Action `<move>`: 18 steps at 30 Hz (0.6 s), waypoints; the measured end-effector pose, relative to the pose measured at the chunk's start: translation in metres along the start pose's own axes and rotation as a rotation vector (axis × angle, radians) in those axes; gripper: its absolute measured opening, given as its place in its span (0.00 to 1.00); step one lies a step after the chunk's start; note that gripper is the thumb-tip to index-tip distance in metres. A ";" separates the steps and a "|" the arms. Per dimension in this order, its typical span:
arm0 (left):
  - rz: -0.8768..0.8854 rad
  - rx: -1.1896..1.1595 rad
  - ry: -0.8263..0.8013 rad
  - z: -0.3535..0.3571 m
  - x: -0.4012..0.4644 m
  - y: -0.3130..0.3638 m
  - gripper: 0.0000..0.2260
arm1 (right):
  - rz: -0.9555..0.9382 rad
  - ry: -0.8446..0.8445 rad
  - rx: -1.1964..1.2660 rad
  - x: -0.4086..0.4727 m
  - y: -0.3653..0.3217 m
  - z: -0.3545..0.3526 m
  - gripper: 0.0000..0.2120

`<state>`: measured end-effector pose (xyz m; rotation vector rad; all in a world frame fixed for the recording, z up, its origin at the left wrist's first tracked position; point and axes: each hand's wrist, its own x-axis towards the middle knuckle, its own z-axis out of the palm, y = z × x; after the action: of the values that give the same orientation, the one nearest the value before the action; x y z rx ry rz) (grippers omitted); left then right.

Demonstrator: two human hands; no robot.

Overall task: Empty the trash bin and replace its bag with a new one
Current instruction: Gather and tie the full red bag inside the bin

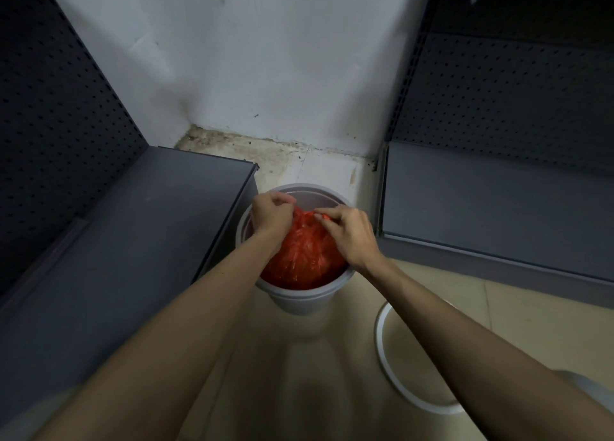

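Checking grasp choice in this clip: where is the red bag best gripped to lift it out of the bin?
Probably by the gathered neck of the red bag, from straight above. Left hand and right hand already pinch it there. The bulging body fills the bin wall to wall, leaving no side access.

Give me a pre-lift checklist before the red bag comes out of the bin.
1. Left hand grips the red bag top: ok.
2. Right hand pinches the bag top: ok.
3. Bag mouth knotted shut: cannot tell.
4. Bag rim freed from the trash bin edge: ok, it sits gathered inside.
5. Retaining ring off the bin: ok, it lies on the floor to the right.
6. New bag at hand: cannot tell, none in view.
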<state>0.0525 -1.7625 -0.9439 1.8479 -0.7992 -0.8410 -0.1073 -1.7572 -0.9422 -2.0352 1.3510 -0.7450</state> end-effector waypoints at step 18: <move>0.513 1.090 -0.152 -0.055 -0.008 -0.018 0.11 | 0.161 -0.050 -0.516 0.005 0.000 0.005 0.12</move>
<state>0.0957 -1.7237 -0.9406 2.2811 -1.9935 -0.1717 -0.1020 -1.7607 -0.9452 -2.2664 1.7902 -0.2864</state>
